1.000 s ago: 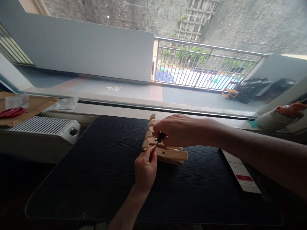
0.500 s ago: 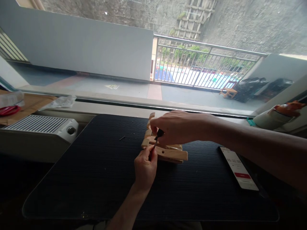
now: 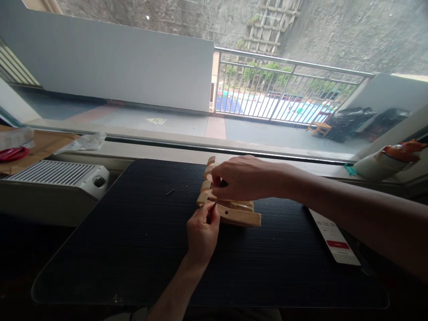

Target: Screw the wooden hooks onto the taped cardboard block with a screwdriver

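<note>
A wooden piece made of light, rounded parts [image 3: 242, 216] lies on the dark table, a small round hole in its front bar. Over its left part is my right hand [image 3: 239, 178], closed around the dark handle of what looks like a screwdriver [image 3: 224, 183]; most of the tool is hidden by the fingers. My left hand [image 3: 203, 227] pinches at the near left edge of the wood, thumb and forefinger together just below the right hand. What sits between those fingertips is too small to name.
A phone [image 3: 334, 238] showing a timer lies at the table's right, partly under my right forearm. A small dark rod [image 3: 170, 192] and crumbs lie left of the wood. Beyond the table are a white slatted unit [image 3: 56, 174], a plastic bag [image 3: 82, 142] and a window.
My right hand has turned slightly at the wrist, and less of the dark tool shows now. The wooden piece has shifted very slightly; my left hand stays almost in place.
</note>
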Demonstrator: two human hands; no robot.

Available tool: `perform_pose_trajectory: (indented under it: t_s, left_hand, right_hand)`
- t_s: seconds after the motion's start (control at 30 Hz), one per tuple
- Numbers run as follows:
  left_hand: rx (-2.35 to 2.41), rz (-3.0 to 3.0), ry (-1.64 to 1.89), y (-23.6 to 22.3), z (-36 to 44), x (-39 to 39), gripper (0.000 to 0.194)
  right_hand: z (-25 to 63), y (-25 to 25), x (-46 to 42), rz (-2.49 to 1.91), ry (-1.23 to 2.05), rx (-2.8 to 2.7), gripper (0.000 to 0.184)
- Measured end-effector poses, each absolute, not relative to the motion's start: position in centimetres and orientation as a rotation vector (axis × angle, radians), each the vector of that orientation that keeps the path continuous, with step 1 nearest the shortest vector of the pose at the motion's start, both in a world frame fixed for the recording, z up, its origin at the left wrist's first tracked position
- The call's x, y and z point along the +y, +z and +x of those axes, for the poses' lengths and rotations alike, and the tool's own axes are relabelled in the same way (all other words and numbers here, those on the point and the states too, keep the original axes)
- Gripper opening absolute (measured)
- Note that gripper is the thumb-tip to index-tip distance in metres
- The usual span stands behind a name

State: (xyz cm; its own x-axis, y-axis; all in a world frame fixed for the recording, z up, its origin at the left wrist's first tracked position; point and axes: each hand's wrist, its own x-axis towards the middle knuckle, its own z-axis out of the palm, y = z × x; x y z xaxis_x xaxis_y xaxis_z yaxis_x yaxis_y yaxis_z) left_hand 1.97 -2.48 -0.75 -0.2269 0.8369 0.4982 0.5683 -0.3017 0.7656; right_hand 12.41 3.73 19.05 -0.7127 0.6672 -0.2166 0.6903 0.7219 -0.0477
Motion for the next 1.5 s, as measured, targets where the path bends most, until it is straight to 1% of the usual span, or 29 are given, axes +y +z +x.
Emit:
perform_pose_trajectory:
  t_s: [0.03,0.13,0.23,0.37,0.43,0.5,0.53,0.57,0.63,0.7,0.77,0.83,0.9,0.97,1.03,1.1,1.17,1.27,1.33,1.4,1.43,1.5]
  left_hand:
    - [1.683,1.773,1.544,-0.7,2.0,-2.5,0.013]
    - [1.685,1.765,1.549,-0.8,2.0,-2.5,0.014]
    - [1.688,1.751,1.538,-0.9,2.0,-2.6,0.014]
    - [1.696,1.749,1.534,-0.8,1.9,-2.7,0.014]
    - [1.683,1.761,1.525,-0.6,1.8,-2.6,0.014]
    - [1.67,1.768,1.523,-0.6,1.8,-2.6,0.014]
    - [1.665,1.766,1.526,-0.6,1.8,-2.5,0.015]
    - [1.661,1.761,1.53,-0.6,1.7,-2.5,0.015]
    - [1.659,1.757,1.525,-0.6,1.7,-2.5,0.017]
    - [1.668,1.758,1.508,-0.6,1.8,-2.5,0.018]
    - [1.684,1.759,1.498,-0.6,1.8,-2.5,0.018]
    - [1.698,1.754,1.497,-0.5,1.9,-2.5,0.018]
    - [1.705,1.752,1.495,-0.5,1.9,-2.5,0.018]
    - [1.705,1.752,1.487,-0.5,1.9,-2.6,0.018]
    - [1.7,1.753,1.479,-0.6,1.9,-2.6,0.018]
    - [1.7,1.756,1.48,-0.6,1.9,-2.6,0.018]
    - [1.703,1.763,1.487,-0.7,1.9,-2.6,0.018]
    - [1.7,1.784,1.489,-0.7,1.9,-2.5,0.017]
    - [1.706,1.799,1.492,-0.7,1.9,-2.5,0.017]
    - [1.717,1.81,1.49,-0.6,1.9,-2.5,0.017]
    - [1.72,1.813,1.488,-0.6,1.9,-2.5,0.017]
    - [1.717,1.817,1.48,-0.5,1.9,-2.6,0.017]
  right_hand:
    - [12.6,19.3,3.6,1.039,-0.226,2.758,0.025]
    - [13.2,19.9,3.3,0.916,-0.298,2.789,0.024]
    - [13.1,19.8,3.1,0.946,-0.285,2.778,0.022]
    - [12.8,19.3,3.3,1.078,-0.221,2.772,0.035]
    - [13.3,19.3,3.2,1.133,-0.228,2.797,0.038]
    - [14.5,19.3,2.4,1.276,-0.212,2.833,0.044]
    - [15.2,19.1,1.8,1.397,-0.159,2.828,0.049]
    - [16.0,18.8,1.0,1.505,-0.088,2.819,0.05]
    - [17.4,17.7,-0.8,1.557,-0.047,2.742,0.039]
    - [18.3,16.0,-2.3,1.548,-0.101,2.672,0.028]
    - [18.6,14.4,-3.2,1.489,-0.151,2.696,0.028]
    - [18.5,13.2,-3.4,1.464,-0.183,2.68,0.021]
    - [18.1,12.8,-3.2,1.465,-0.199,2.673,0.015]
    - [18.2,12.9,-2.9,1.463,-0.227,2.706,0.013]
    - [19.1,13.1,-2.5,1.498,-0.286,2.752,0.02]
    - [20.9,12.8,-2.3,1.641,-0.349,2.77,0.029]
    - [23.1,11.7,-2.4,1.816,-0.408,2.729,0.031]
    - [25.1,9.1,-3.1,1.876,-0.616,2.663,0.032]
    - [24.8,7.4,-3.8,1.837,-0.756,2.639,0.044]
    - [23.8,6.2,-4.3,1.892,-0.74,2.697,0.053]
    - [23.2,5.8,-4.4,1.912,-0.707,2.725,0.052]
    - [22.5,5.4,-4.4,1.906,-0.711,2.774,0.043]
